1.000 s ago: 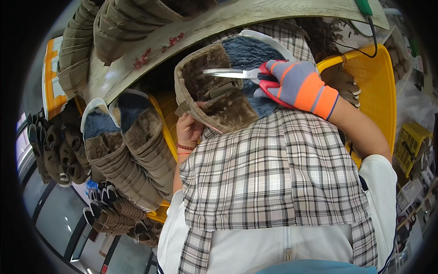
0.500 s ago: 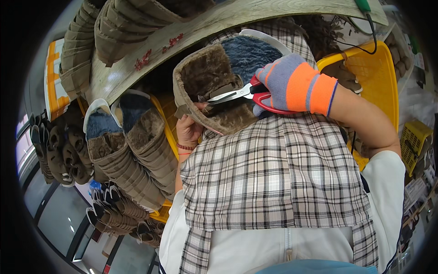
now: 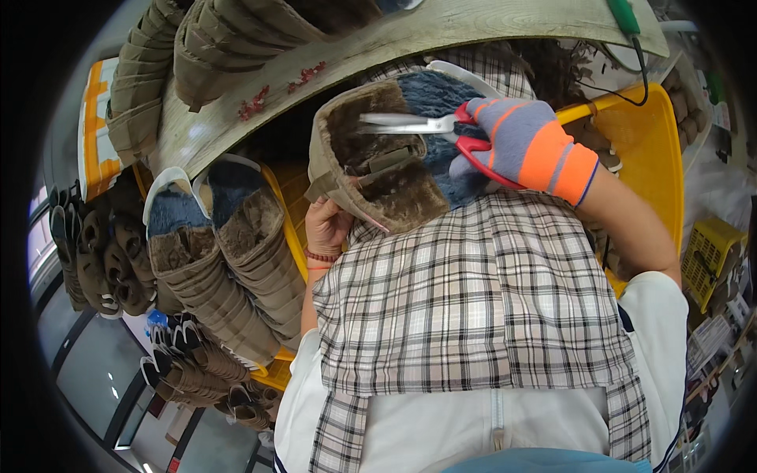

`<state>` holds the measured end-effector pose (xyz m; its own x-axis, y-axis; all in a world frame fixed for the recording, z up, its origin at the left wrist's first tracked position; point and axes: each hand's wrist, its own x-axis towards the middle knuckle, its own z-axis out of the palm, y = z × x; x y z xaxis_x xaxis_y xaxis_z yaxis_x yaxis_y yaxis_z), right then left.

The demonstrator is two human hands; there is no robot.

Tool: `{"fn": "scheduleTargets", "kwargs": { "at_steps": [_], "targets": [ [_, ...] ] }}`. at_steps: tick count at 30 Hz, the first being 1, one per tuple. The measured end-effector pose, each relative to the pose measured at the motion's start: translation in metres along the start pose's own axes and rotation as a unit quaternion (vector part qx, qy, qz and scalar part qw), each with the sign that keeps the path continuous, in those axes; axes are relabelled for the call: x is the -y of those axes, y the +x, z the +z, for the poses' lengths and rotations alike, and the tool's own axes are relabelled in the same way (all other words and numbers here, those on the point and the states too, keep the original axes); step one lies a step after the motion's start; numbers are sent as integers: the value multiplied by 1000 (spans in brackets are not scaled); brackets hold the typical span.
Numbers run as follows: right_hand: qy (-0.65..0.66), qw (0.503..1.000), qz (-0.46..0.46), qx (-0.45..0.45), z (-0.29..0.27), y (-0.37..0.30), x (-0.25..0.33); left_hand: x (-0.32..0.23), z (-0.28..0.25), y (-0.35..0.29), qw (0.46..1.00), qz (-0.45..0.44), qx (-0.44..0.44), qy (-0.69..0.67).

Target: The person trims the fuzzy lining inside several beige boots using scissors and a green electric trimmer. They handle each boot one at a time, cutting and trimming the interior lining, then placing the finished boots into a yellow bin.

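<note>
On my apron-covered lap lies a fleece-lined shoe upper, its lining brown at one end and blue plush at the other, with a white stiff rim at the far side. My left hand, bare and with bracelets at the wrist, pinches the upper's near left edge; some fingers are hidden beneath it. My right hand, in a grey and orange knit glove, grips red-handled scissors. Their blades point left over the opening, look nearly together and are slightly blurred. A narrow brown strap lies inside the upper.
A pale worktable curves across the top, with stacked uppers on it. More nested uppers stand at my left beside a yellow crate. A yellow basket is at my right. A green-handled corded tool lies at the table's right end.
The scissors have risen away from the strap and my left fingertips, and their blades now point straight left. My left hand still holds the upper's edge, with its fingertips lower.
</note>
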<state>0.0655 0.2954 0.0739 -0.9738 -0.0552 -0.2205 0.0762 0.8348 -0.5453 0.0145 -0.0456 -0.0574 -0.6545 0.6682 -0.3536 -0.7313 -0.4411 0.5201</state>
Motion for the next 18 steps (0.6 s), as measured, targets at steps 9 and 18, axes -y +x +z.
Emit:
{"fn": "scheduleTargets", "kwargs": {
  "at_steps": [9, 18],
  "targets": [
    [394, 917, 33, -44, 17, 5, 32, -14, 59, 26, 992, 24, 90, 88],
    [291, 918, -44, -265, -45, -5, 67, -86, 128, 37, 876, 138, -138, 440]
  ]
}}
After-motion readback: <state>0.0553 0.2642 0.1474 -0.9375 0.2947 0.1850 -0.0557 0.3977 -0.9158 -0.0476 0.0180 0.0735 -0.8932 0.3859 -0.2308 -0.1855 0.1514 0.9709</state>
